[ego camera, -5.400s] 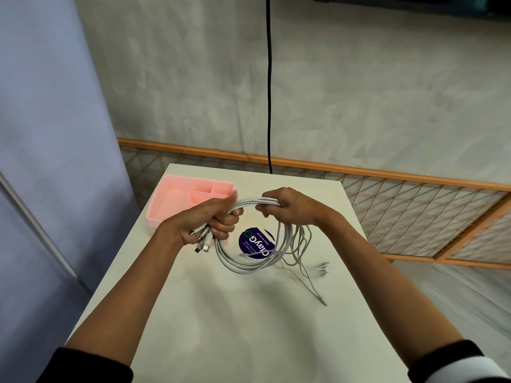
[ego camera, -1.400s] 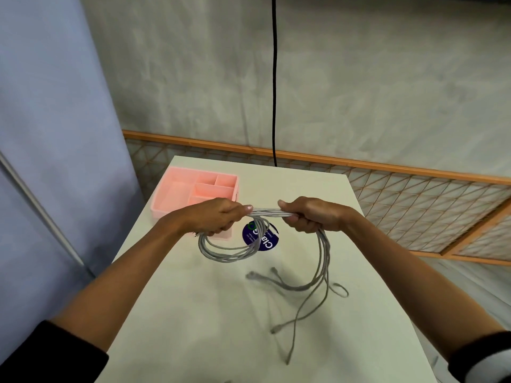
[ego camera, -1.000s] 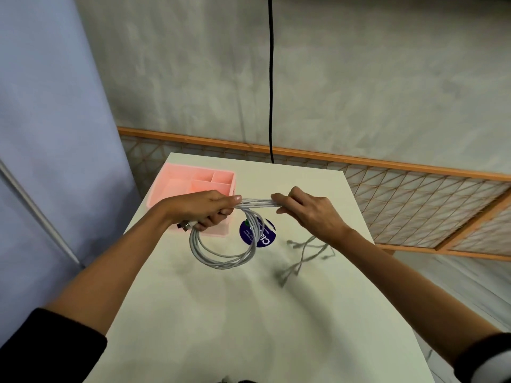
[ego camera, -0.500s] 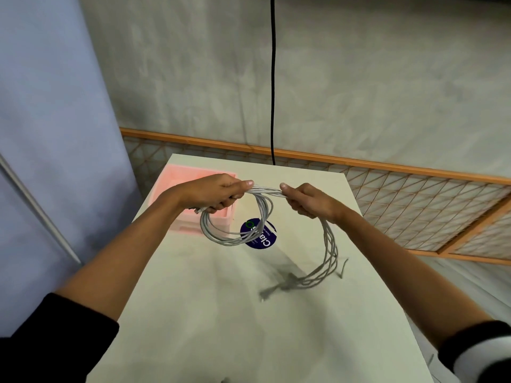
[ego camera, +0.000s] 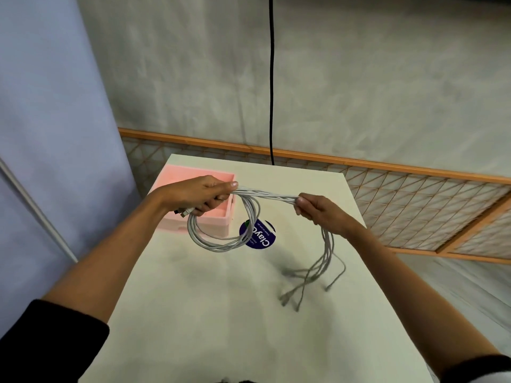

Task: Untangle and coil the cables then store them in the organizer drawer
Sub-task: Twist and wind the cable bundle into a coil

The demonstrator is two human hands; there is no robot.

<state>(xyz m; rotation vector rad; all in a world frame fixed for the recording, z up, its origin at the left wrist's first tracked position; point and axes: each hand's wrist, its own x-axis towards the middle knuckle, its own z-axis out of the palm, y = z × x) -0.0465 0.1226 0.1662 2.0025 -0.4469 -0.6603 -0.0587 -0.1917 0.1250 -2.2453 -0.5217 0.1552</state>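
A bundle of white cables (ego camera: 221, 241) hangs as a coil from my left hand (ego camera: 199, 196), which is shut on it above the pink organizer drawer (ego camera: 210, 223); metal plugs stick out below that fist. The strands run taut to my right hand (ego camera: 318, 210), also shut on them. From there the loose ends (ego camera: 309, 275) dangle down, and their tips reach the white table (ego camera: 221, 313). The drawer sits at the table's far left corner, partly hidden by my left hand.
A round dark blue sticker (ego camera: 260, 236) lies on the table beside the drawer. A black cord (ego camera: 271, 78) hangs down the grey wall behind. A wooden lattice rail (ego camera: 401, 194) runs behind and right of the table; a pale blue panel (ego camera: 49, 134) stands at left.
My right hand has pulled the strands further right and straighter. The loose ends swing lower over the table. The coil under my left hand stays in place.
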